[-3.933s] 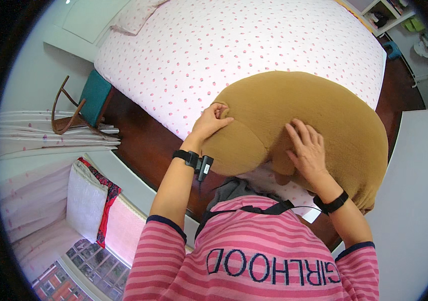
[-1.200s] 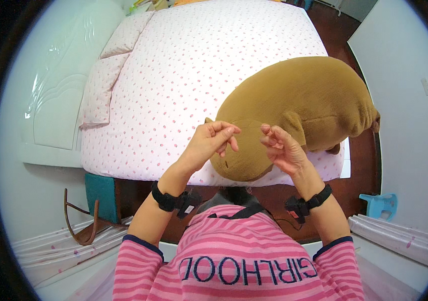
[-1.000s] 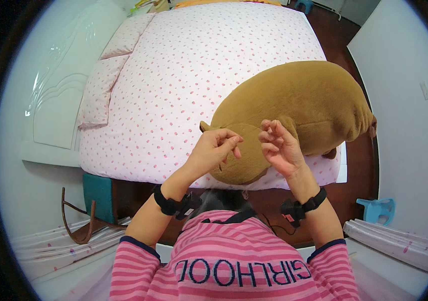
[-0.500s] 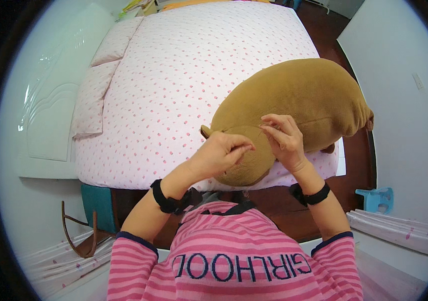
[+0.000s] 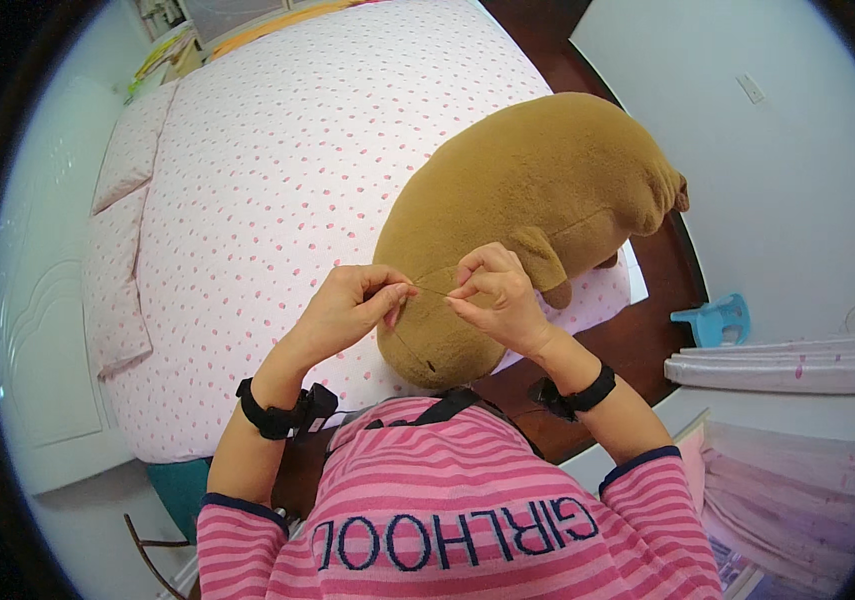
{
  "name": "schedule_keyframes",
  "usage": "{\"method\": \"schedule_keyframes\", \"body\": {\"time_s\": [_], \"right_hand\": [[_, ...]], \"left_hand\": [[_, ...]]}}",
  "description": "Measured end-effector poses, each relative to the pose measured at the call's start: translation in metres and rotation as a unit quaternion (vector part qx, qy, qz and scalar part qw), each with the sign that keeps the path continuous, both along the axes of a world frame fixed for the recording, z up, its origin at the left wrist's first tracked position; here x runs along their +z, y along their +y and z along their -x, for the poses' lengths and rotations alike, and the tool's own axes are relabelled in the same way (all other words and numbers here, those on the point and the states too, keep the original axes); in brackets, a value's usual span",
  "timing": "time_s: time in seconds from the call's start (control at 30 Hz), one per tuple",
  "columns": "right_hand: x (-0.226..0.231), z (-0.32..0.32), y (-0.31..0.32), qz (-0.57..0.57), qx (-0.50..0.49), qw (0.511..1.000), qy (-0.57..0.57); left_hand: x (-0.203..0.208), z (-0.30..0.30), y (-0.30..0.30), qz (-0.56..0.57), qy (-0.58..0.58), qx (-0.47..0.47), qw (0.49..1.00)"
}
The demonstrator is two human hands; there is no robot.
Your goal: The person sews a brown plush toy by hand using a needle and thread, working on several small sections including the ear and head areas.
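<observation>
In the head view, I have both grips raised side by side over the brown plush toy (image 5: pixel 517 170), which lies on the near right part of the bed (image 5: pixel 277 150), its head (image 5: pixel 452 340) toward me and its body stretching away to the far right. My left grip (image 5: pixel 347 308) is narrow, thumb and fingers pinched at the tips; my right grip (image 5: pixel 507 297) is narrow too, pinched just to the right of it, with a gap between the two. A thin dark line (image 5: pixel 433 290) crosses that gap from pinch to pinch; I take it for a thread held at both ends, though it is too fine to be sure, and I cannot tell whether a needle is there. As I judge it, the step in hand is fine fingertip work above the toy's head, and the next move calls for a steady left pinch, a light right one and no hard tug. Counting: one plush toy, with one dark eye mark (image 5: pixel 431 366) showing; one bed; two pillows (image 5: pixel 134 145) along its left side; two black wrist straps (image 5: pixel 265 412); one blue stool (image 5: pixel 715 320) at the right; one teal chair (image 5: pixel 179 495) at the near left, only partly seen; one wall plate (image 5: pixel 750 88) at the far right.
</observation>
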State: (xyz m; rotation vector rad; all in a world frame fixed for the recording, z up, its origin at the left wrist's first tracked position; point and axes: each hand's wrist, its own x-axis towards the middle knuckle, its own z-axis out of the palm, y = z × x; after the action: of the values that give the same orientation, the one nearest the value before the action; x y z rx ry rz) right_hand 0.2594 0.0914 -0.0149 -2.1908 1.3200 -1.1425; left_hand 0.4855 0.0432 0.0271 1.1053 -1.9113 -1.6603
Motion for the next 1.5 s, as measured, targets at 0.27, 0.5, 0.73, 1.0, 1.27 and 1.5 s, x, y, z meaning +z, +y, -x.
{"method": "schedule_keyframes", "body": {"time_s": [0.27, 0.5, 0.73, 1.0, 1.27, 1.5], "right_hand": [[-0.004, -0.006, 0.001, -0.091, -0.159, 0.973, -0.137], [-0.011, -0.01, 0.011, -0.181, -0.123, 0.869, -0.443], [-0.015, -0.009, 0.023, -0.295, -0.156, 0.733, -0.593], [-0.003, -0.008, 0.031, -0.223, -0.251, 0.819, -0.465], [-0.024, 0.023, 0.033, -0.269, -0.271, 0.806, -0.452], [-0.034, 0.022, 0.024, -0.278, -0.223, 0.812, -0.462]], "left_hand": [[-0.025, -0.003, -0.032, 0.01, -0.006, -0.047, 0.999], [-0.043, 0.0, -0.041, -0.045, 0.015, -0.071, 0.996], [-0.057, 0.005, -0.039, -0.06, 0.068, -0.087, 0.992], [-0.06, 0.003, -0.042, -0.076, 0.073, -0.08, 0.991], [-0.07, -0.008, -0.044, -0.082, 0.046, -0.064, 0.994], [-0.073, -0.008, -0.038, -0.123, 0.015, -0.033, 0.992]]}}
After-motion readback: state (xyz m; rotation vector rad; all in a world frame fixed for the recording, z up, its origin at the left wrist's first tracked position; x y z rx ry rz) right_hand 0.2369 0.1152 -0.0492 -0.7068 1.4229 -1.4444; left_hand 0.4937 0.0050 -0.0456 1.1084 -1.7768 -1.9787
